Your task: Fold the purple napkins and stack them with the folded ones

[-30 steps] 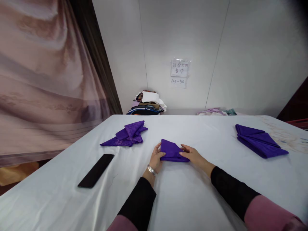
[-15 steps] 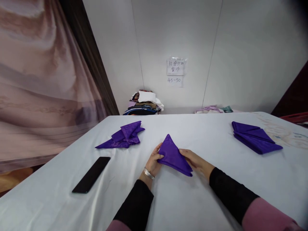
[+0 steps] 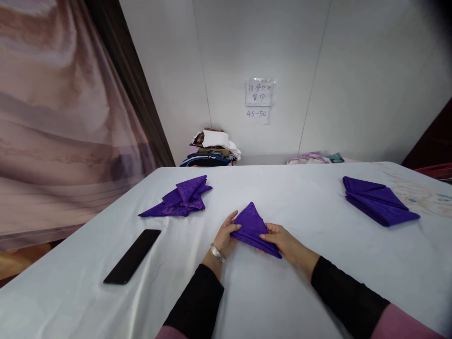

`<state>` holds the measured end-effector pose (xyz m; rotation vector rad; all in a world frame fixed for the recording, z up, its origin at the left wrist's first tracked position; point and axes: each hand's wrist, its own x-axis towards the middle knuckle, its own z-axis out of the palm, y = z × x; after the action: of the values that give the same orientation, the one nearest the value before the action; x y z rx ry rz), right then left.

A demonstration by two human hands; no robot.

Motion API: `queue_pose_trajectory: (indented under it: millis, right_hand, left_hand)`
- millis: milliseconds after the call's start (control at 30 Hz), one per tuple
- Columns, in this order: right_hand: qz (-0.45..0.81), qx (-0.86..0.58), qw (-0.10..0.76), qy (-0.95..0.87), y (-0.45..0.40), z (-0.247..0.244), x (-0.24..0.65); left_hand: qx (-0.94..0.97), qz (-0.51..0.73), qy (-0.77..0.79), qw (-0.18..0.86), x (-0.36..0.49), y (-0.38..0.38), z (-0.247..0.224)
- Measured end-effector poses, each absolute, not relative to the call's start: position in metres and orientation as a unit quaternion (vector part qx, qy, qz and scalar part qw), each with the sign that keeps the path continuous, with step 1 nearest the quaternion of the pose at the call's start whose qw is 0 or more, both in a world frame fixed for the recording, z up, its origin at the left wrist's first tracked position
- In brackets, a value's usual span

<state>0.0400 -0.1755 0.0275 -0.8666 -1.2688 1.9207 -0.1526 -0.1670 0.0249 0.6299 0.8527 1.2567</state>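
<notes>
A purple cloth napkin (image 3: 250, 223), folded into a triangle with its point away from me, is held between both hands just over the table. My left hand (image 3: 225, 235) grips its left corner, thumb on top and the other fingers partly hidden behind. My right hand (image 3: 282, 239) pinches the right side, with the thumb lying on the upper face. Several fold layers show along the near edge. At the left lies a second purple napkin (image 3: 183, 197), folded into pointed layers. Another folded purple napkin (image 3: 383, 201) rests at the far right.
A black phone-like slab (image 3: 133, 257) lies on the white-covered table (image 3: 303, 301) at the left. Behind the table are a pile of folded clothes (image 3: 212, 149) and more cloth (image 3: 310, 158). A handwritten sign (image 3: 260, 93) hangs on the wall. A pink curtain (image 3: 67, 117) hangs at the left.
My right hand has shifted from the napkin's right edge so its thumb now presses on the upper face. The napkin's near edge now shows folded layers. My left hand keeps its hold.
</notes>
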Motion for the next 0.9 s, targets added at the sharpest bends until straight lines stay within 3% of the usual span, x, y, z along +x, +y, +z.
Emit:
queue_pose_trajectory:
  millis: [233,700,900]
  right_hand:
    - [0.742,-0.325,0.299,-0.504,-0.18,0.03,0.042]
    - [0.724,-0.315,0.391,-0.473,-0.159,0.023,0.063]
    - [0.588,-0.443,0.468,-0.489,-0.113,0.029,0.13]
  left_hand:
    - [0.343,0.475,0.369,0.722,-0.152,-0.171,0.031]
    - [0.363,0.464,0.402,0.701,-0.148,-0.167,0.03]
    - [0.394,0.447,0.442,0.671,-0.152,-0.162,0.019]
